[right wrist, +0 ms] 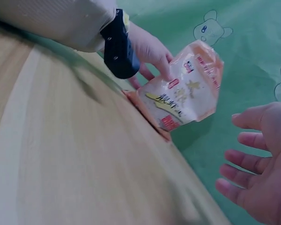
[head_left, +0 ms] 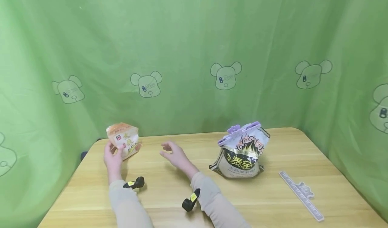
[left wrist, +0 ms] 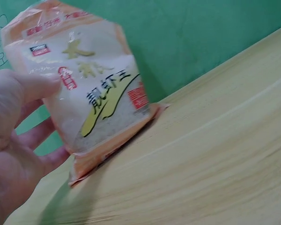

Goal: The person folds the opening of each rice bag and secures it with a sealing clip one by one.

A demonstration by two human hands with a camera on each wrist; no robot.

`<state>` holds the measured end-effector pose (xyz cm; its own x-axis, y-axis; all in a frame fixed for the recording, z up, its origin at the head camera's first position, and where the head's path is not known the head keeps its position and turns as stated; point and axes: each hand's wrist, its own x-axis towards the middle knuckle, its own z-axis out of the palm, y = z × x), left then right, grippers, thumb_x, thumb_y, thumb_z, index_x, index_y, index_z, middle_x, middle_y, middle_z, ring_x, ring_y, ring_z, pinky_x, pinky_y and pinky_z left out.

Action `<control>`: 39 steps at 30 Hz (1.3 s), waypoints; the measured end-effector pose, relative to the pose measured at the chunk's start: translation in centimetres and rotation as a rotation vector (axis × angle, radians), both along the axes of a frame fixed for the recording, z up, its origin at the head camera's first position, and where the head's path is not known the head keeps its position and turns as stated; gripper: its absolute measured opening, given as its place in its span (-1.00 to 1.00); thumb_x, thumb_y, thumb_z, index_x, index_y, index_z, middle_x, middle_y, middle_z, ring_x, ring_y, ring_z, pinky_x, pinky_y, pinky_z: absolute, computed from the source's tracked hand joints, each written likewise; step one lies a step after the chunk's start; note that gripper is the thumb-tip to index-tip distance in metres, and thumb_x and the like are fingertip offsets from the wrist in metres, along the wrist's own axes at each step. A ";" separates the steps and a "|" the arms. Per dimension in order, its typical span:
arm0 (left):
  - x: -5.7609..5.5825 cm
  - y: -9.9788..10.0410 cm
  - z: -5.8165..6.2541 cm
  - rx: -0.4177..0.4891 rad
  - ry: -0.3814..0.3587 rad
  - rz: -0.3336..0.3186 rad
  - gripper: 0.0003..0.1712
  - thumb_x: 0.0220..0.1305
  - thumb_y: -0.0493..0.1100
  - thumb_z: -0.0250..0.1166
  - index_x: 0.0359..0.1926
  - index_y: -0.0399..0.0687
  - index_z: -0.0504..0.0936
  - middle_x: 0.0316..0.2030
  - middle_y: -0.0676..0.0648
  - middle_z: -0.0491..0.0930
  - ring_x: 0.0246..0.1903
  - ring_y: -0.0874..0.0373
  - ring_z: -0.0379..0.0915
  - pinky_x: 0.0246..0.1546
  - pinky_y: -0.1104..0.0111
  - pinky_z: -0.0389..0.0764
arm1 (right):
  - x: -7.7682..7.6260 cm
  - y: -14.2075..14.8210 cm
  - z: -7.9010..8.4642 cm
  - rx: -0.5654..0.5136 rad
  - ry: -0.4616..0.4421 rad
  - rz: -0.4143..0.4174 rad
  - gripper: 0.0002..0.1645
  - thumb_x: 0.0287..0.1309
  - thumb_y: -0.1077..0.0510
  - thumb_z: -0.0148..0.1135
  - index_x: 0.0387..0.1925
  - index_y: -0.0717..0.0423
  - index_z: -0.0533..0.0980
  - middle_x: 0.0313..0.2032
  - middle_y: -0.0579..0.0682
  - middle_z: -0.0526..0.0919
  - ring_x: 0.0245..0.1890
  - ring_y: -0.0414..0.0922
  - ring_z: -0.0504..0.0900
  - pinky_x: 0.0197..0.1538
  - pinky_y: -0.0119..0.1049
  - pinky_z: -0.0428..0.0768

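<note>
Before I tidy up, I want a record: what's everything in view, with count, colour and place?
small bag: one, orange and white, table's left
large bag: one, mostly beige and black, right of centre
clip: one, purple, atop large bag
ruled strip: one, pale, table's right
dark object: unclear, beyond table's left edge
table: one, tan, under bags
curtain: count unclear, green, behind table
bear faces: six (head view), outlined, on curtain
wrist cameras: two, black, on wrists
sleeves: two, beige, on forearms
left hand: one, holding small bag
right hand: one, between bags
</note>
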<state>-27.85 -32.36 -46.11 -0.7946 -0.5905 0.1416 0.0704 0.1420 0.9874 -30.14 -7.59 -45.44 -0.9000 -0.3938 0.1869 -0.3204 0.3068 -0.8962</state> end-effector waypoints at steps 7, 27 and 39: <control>0.2 0.1 -0.5 0.021 -0.029 -0.137 -0.39 0.19 -0.17 0.16 0.26 0.06 0.20 0.26 -0.08 0.25 0.24 0.02 0.18 0.24 0.16 0.28 | -0.3 0.3 -2.0 -0.155 -0.162 0.053 -0.45 0.11 0.06 0.16 0.14 0.09 0.32 0.04 0.12 0.48 0.04 0.01 0.47 0.08 -0.14 0.49; -0.2 1.1 -0.7 0.146 -0.069 -0.416 -0.32 0.10 -0.14 0.25 0.25 0.11 0.20 0.26 -0.04 0.25 0.12 0.20 0.27 0.13 0.32 0.40 | -0.3 0.3 -3.1 -0.293 -0.399 0.283 -0.21 0.13 -0.04 0.10 0.34 -0.18 -0.01 0.37 -0.11 0.02 0.37 -0.10 0.03 0.36 -0.07 0.11; -1.0 2.6 -0.7 0.166 -0.065 -0.529 -0.31 0.08 -0.19 0.26 0.24 0.00 0.21 0.18 -0.08 0.32 0.01 0.24 0.39 0.08 0.38 0.45 | -0.4 0.6 -3.3 -0.342 -0.423 0.329 -0.14 0.13 0.04 0.09 0.36 -0.19 -0.12 0.39 -0.15 -0.09 0.40 -0.07 -0.12 0.40 -0.06 -0.08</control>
<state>-28.80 -29.79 -46.85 -0.9927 -0.1187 0.0213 0.0278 -0.0535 0.9982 -30.57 -7.04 -48.71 -0.7653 -0.6436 0.0060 0.0543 -0.0738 -0.9958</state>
